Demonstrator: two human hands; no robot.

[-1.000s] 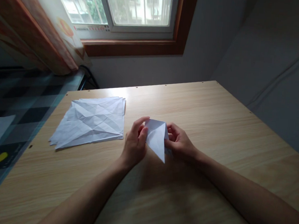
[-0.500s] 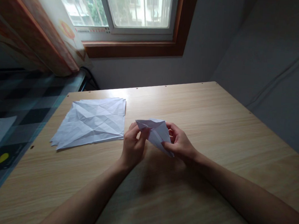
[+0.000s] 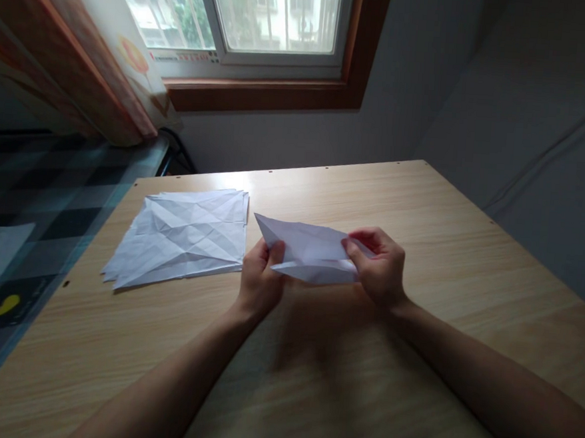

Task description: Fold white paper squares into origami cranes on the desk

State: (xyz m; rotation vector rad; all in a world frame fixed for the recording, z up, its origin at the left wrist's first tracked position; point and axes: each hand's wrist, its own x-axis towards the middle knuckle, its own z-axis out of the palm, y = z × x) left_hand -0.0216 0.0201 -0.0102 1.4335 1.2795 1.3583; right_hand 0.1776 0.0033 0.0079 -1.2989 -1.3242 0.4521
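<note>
A folded sheet of white paper point(image 3: 313, 244) is held between my two hands, above the wooden table point(image 3: 410, 401). My left hand point(image 3: 262, 273) grips its left end, thumb on top and the other fingers partly hidden beneath. At the right end my right hand point(image 3: 380, 265) pinches the paper between thumb and fingers. The folded paper spreads in two layers, with a pointed corner at the upper left and another at the lower left. Just left of my left hand lies a stack of creased white sheets point(image 3: 191, 235).
A checked cloth point(image 3: 68, 197) covers a surface on the left, with loose white paper point(image 3: 7, 252) on it. Behind the table are a window point(image 3: 281, 18), a curtain point(image 3: 84, 44) and the wall point(image 3: 402, 86). A cable point(image 3: 552, 154) runs along the right wall.
The folded paper has been opened out into a longer, wider shape. My right hand has moved right and turned, now pinching the far end. My left hand stays nearly in place.
</note>
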